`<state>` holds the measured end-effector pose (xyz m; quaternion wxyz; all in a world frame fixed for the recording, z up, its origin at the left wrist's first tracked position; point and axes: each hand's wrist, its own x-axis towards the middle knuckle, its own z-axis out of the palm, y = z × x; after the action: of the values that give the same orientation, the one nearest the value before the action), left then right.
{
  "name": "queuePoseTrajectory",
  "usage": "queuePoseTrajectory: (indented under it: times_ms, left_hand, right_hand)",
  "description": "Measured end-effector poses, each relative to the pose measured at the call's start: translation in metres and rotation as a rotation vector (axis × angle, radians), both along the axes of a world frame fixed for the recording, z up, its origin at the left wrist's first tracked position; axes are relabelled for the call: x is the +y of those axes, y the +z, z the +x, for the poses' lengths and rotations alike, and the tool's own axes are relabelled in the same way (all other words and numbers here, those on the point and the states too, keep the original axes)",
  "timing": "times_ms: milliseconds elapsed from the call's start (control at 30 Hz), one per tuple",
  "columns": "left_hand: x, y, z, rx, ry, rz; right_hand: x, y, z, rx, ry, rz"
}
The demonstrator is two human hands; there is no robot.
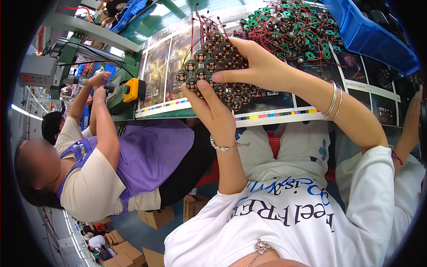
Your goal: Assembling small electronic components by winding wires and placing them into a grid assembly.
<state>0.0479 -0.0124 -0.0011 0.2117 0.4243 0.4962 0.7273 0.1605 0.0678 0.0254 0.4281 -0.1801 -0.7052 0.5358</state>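
A tight block of small round motor stators with copper windings [219,57] lies on the table's printed sheet, red wires rising from its far side. My left hand [218,113] reaches its near left edge. Its thumb and index finger close at one stator [191,83]; the other fingers are mostly hidden. From the right my right hand [251,66] spans the block. Its thumb lies across the stators, close to my left thumb, and its index finger stretches along the far right edge, well apart. Several stators stay visible under and below my right thumb.
Beyond my right hand lies a tangled heap of wired stators with green boards [293,33]. A blue bin [373,38] stands far right. At left, a co-worker in a purple apron [151,155] handles a green machine with a yellow switch box [132,90]. Another person's arm [411,124] shows at right.
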Motion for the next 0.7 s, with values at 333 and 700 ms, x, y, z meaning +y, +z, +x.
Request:
queuePoseTrajectory:
  times_ms: [333,700]
  left_hand:
    - [0.0,0.005,0.004,-0.028,0.006,-0.027]
    - [0.001,0.001,0.003,-0.48,-0.189,-0.009]
  right_hand:
    - [0.0,0.005,0.008,0.03,0.132,-0.068]
    - [-0.003,0.004,0.005,0.087,0.157,-0.265]
